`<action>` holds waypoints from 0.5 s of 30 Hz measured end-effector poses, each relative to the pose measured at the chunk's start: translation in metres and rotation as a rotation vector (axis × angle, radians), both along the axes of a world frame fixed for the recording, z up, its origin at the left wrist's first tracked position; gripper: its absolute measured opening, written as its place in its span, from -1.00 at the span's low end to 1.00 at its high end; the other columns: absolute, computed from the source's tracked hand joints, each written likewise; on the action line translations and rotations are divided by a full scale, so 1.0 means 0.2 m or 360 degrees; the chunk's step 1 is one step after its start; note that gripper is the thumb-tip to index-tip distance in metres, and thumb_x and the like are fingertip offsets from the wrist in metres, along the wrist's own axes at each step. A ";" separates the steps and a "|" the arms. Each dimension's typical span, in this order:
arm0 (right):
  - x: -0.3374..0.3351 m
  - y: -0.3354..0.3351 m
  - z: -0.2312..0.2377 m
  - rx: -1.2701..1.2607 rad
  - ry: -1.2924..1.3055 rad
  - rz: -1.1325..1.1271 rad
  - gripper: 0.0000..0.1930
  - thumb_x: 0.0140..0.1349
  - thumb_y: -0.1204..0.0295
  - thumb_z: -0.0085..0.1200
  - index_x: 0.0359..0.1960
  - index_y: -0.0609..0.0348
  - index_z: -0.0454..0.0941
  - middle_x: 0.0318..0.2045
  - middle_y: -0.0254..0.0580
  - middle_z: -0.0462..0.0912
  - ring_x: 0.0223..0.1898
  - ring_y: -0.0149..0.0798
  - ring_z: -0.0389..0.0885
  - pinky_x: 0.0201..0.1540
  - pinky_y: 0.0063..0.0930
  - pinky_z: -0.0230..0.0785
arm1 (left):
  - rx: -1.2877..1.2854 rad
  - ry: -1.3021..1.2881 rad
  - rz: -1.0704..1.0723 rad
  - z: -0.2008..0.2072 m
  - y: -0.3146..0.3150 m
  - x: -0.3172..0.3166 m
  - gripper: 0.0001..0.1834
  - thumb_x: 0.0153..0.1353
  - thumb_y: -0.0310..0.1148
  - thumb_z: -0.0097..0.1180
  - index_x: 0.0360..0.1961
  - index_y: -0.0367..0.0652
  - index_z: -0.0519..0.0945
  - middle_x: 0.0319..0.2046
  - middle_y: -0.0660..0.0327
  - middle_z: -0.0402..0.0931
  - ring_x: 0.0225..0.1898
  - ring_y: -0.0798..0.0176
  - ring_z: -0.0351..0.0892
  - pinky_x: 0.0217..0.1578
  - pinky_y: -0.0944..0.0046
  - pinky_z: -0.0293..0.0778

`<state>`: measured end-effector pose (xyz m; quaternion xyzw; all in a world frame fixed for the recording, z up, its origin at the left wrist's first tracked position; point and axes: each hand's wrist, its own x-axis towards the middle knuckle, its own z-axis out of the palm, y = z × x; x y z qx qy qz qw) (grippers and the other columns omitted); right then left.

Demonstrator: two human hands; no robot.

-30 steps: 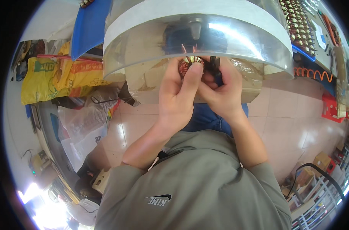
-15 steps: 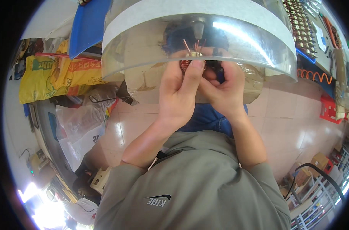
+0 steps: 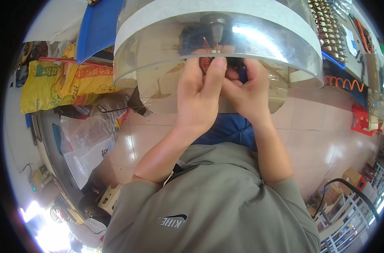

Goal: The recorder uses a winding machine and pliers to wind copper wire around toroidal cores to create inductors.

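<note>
My left hand (image 3: 200,90) is closed on a small coil of reddish copper wire (image 3: 205,65), thumb pressed along its side. Loose wire ends (image 3: 206,44) stick up from the coil. Above it a grey metal machine nozzle (image 3: 217,31) points down, and one wire end reaches up to its tip; whether it enters cannot be made out. My right hand (image 3: 251,88) is curled beside the left, its fingers round a dark blue object (image 3: 243,74) whose kind is hidden. The fingertips of both hands lie behind a curved clear guard (image 3: 166,63).
Blue tray (image 3: 97,29) and yellow sacks (image 3: 44,86) are at the left. Rows of finished coils (image 3: 329,31) lie at the upper right, above an orange spiral hose (image 3: 344,83) and a red crate (image 3: 363,120). Cardboard (image 3: 162,95) lies beneath the guard.
The coil has risen slightly in the picture with its wire ends. The right-hand wire ends, spread before, now line up under the nozzle. The view has shifted a little; both hands keep their hold.
</note>
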<state>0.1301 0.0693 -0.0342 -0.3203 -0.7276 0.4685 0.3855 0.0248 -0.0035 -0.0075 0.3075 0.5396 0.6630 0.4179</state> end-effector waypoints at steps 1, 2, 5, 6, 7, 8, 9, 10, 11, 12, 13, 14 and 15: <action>0.00 0.00 0.01 0.0001 0.0000 -0.0001 -0.73 0.12 0.48 0.41 -0.14 0.20 0.65 -0.51 -0.57 0.44 -0.43 -0.63 0.34 -0.38 -0.67 0.26 | 0.0001 0.0000 -0.0001 0.00 0.00 0.00 -0.74 0.56 -0.35 -0.03 0.03 -0.37 0.51 -0.29 0.19 0.63 -0.28 0.40 0.61 -0.20 0.38 0.54; -0.01 0.01 0.01 -0.0076 -0.0007 0.0023 -0.71 0.13 0.48 0.40 -0.11 0.20 0.65 -0.50 -0.58 0.44 -0.43 -0.64 0.34 -0.37 -0.68 0.26 | -0.0003 -0.0053 -0.0001 0.01 0.01 0.00 -0.74 0.55 -0.35 -0.02 0.05 -0.36 0.51 -0.30 0.19 0.63 -0.29 0.40 0.60 -0.21 0.38 0.53; -0.01 0.01 0.03 -0.0274 0.0001 0.0057 -0.66 0.16 0.50 0.39 -0.02 0.20 0.64 -0.47 -0.60 0.45 -0.42 -0.65 0.34 -0.36 -0.70 0.26 | -0.0030 -0.0068 0.0008 0.02 0.02 0.00 -0.73 0.54 -0.35 -0.01 0.07 -0.36 0.52 -0.31 0.19 0.63 -0.31 0.40 0.60 -0.23 0.39 0.53; -0.01 0.01 0.03 -0.0397 0.0018 0.0068 -0.63 0.17 0.51 0.38 0.03 0.20 0.63 -0.45 -0.60 0.46 -0.41 -0.65 0.35 -0.35 -0.71 0.26 | -0.0054 -0.0029 0.0020 0.03 0.03 -0.01 -0.72 0.54 -0.35 0.01 0.09 -0.36 0.52 -0.32 0.20 0.62 -0.32 0.40 0.59 -0.25 0.40 0.53; -0.01 0.01 0.04 -0.0397 0.0018 0.0066 -0.63 0.17 0.51 0.38 0.03 0.20 0.63 -0.45 -0.60 0.46 -0.41 -0.65 0.35 -0.35 -0.71 0.26 | -0.0054 -0.0029 0.0018 0.03 0.03 -0.01 -0.72 0.54 -0.35 0.01 0.09 -0.36 0.52 -0.32 0.20 0.62 -0.32 0.40 0.59 -0.25 0.40 0.53; -0.01 0.02 0.04 -0.0470 0.0037 0.0072 -0.60 0.18 0.51 0.37 0.08 0.21 0.62 -0.42 -0.59 0.46 -0.39 -0.65 0.35 -0.34 -0.72 0.28 | -0.0087 -0.0017 0.0013 0.03 0.04 -0.01 -0.73 0.54 -0.33 0.00 0.04 -0.34 0.53 -0.31 0.20 0.64 -0.30 0.40 0.62 -0.24 0.40 0.54; -0.02 0.02 0.04 -0.0543 0.0055 0.0079 -0.56 0.19 0.51 0.36 0.12 0.22 0.60 -0.40 -0.58 0.46 -0.37 -0.65 0.36 -0.32 -0.73 0.29 | -0.0120 -0.0005 0.0008 0.03 0.04 -0.02 -0.73 0.55 -0.30 0.00 0.00 -0.33 0.54 -0.31 0.20 0.65 -0.29 0.39 0.64 -0.24 0.40 0.55; -0.03 0.02 0.04 -0.0544 0.0056 0.0077 -0.56 0.19 0.51 0.36 0.12 0.22 0.60 -0.40 -0.58 0.46 -0.37 -0.65 0.36 -0.32 -0.73 0.29 | -0.0121 -0.0005 0.0007 0.04 0.05 -0.02 -0.73 0.55 -0.30 0.00 0.00 -0.33 0.54 -0.31 0.20 0.65 -0.29 0.39 0.64 -0.24 0.40 0.55; -0.05 0.03 0.04 -0.0436 0.0162 0.0033 -0.68 0.15 0.50 0.35 -0.04 0.20 0.63 -0.48 -0.57 0.42 -0.42 -0.62 0.34 -0.38 -0.68 0.28 | -0.0164 -0.0052 -0.0002 0.05 0.05 -0.03 -0.73 0.53 -0.32 0.02 0.03 -0.34 0.54 -0.33 0.21 0.63 -0.31 0.40 0.61 -0.25 0.41 0.53; -0.06 0.03 0.03 -0.0327 0.0268 -0.0011 -0.79 0.10 0.50 0.34 -0.21 0.18 0.66 -0.56 -0.56 0.38 -0.48 -0.59 0.32 -0.44 -0.63 0.26 | -0.0207 -0.0098 -0.0012 0.06 0.06 -0.04 -0.72 0.52 -0.33 0.05 0.07 -0.34 0.53 -0.35 0.22 0.61 -0.32 0.42 0.58 -0.27 0.41 0.51; -0.06 0.03 0.03 -0.0327 0.0267 -0.0012 -0.79 0.10 0.50 0.34 -0.21 0.18 0.66 -0.56 -0.56 0.38 -0.48 -0.59 0.32 -0.44 -0.63 0.26 | -0.0208 -0.0098 -0.0014 0.05 0.06 -0.04 -0.72 0.52 -0.33 0.05 0.07 -0.34 0.53 -0.35 0.22 0.61 -0.32 0.42 0.58 -0.27 0.41 0.51; -0.07 0.02 0.03 -0.0420 0.0309 -0.0013 -0.78 0.10 0.50 0.33 -0.20 0.19 0.65 -0.55 -0.55 0.38 -0.47 -0.60 0.33 -0.43 -0.63 0.27 | -0.0175 -0.0091 -0.0014 0.03 0.06 -0.04 -0.72 0.53 -0.30 0.03 0.03 -0.33 0.54 -0.33 0.21 0.63 -0.32 0.40 0.61 -0.27 0.41 0.54; -0.07 0.02 0.02 -0.0513 0.0350 -0.0013 -0.78 0.10 0.50 0.33 -0.20 0.19 0.65 -0.55 -0.55 0.38 -0.47 -0.60 0.33 -0.42 -0.63 0.27 | -0.0142 -0.0084 -0.0015 0.02 0.06 -0.04 -0.72 0.54 -0.27 0.01 0.00 -0.31 0.55 -0.31 0.20 0.65 -0.32 0.39 0.64 -0.28 0.40 0.56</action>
